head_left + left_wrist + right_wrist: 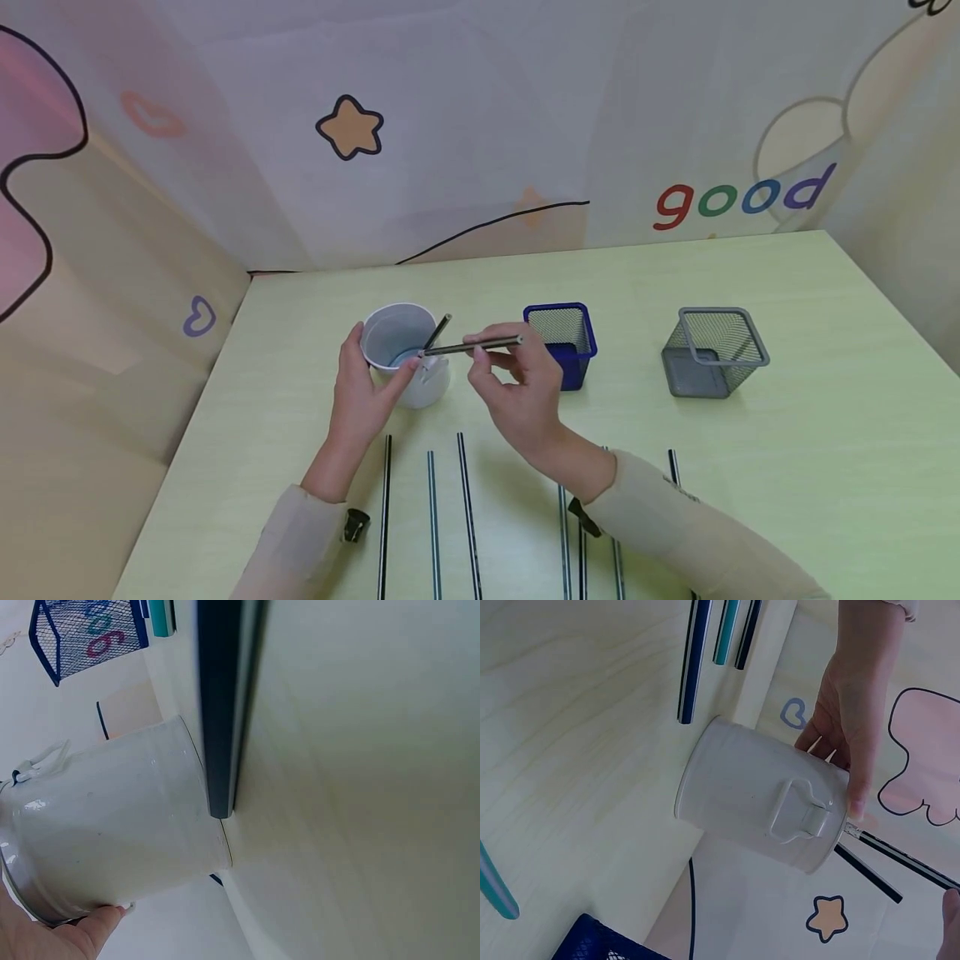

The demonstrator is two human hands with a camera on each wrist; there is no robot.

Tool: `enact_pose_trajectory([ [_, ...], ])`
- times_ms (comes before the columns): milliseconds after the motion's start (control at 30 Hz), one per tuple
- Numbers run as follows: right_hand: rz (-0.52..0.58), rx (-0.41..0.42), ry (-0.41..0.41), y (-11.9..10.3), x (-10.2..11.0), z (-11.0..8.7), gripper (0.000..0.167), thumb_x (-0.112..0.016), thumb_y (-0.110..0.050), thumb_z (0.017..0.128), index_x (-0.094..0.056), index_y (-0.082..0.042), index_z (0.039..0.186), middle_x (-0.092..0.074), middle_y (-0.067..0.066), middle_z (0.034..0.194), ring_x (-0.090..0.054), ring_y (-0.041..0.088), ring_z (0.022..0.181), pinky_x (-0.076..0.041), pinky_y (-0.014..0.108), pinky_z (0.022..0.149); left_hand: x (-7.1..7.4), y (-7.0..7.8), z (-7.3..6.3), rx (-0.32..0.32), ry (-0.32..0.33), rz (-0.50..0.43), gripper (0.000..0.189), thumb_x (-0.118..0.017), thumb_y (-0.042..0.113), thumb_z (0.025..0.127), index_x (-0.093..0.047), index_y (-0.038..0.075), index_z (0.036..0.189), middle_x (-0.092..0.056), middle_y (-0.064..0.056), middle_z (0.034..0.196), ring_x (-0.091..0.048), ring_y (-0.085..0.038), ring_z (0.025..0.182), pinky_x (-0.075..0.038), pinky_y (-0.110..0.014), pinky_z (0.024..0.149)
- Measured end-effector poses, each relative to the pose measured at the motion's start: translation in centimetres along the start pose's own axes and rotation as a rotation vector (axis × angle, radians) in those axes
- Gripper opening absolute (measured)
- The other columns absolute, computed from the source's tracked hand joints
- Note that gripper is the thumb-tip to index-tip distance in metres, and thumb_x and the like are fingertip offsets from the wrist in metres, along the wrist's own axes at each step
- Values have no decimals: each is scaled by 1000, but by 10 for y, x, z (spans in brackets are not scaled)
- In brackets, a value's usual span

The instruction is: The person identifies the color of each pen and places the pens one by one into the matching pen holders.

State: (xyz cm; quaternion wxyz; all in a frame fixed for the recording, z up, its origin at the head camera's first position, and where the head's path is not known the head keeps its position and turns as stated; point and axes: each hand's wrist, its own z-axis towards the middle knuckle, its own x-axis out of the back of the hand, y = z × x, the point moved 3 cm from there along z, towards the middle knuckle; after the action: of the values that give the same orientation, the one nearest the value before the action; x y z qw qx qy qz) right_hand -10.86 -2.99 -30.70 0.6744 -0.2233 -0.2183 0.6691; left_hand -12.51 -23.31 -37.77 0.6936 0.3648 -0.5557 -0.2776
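Note:
A white bucket (420, 395) with a small side handle (799, 814) stands on the table. My left hand (358, 404) holds it at the rim, thumb at the near edge and fingers around the far side. My right hand (525, 392) pinches a dark striped pencil (487, 343) between thumb and fingers. That pencil lies nearly level, its silver-banded end (853, 831) right at the bucket's rim beside my left thumb. Another dark pencil (437, 331) leans inside the bucket, its upper end sticking out over the rim.
Several striped pencils, dark ones (385, 508) and teal ones (434, 525), lie lengthwise on the near part of the table (840, 467). Right of the bucket stands a blue mesh basket (573, 371), and farther right a grey mesh basket (697, 375). A printed cloth wall (487, 108) rises behind.

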Motion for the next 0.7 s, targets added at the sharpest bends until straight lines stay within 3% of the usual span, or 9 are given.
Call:
enact_pose_trajectory([
  [233,-15,-15,-41,5,-3,-5,15,-58,11,81,-56,8,95,-63,21,90,-66,31,82,-58,27,74,0,0,0,-11,0,3,95,-69,41,85,-11,4,151,-25,-19,150,-33,-35,136,-35,-50,109],
  [533,-30,97,-85,11,-10,-8,17,-58,12,77,-58,7,93,-62,18,86,-64,29,75,-58,25,72,1,0,0,-24,10,7,94,-69,40,85,-12,4,150,-26,-19,149,-35,-36,135,-36,-51,108],
  [700,-86,90,-133,14,-13,-9,15,-60,9,78,-60,6,93,-63,16,87,-66,25,79,-57,24,74,1,0,0,-30,9,-6,94,-69,40,85,-12,3,150,-26,-19,149,-35,-35,134,-36,-51,108],
])
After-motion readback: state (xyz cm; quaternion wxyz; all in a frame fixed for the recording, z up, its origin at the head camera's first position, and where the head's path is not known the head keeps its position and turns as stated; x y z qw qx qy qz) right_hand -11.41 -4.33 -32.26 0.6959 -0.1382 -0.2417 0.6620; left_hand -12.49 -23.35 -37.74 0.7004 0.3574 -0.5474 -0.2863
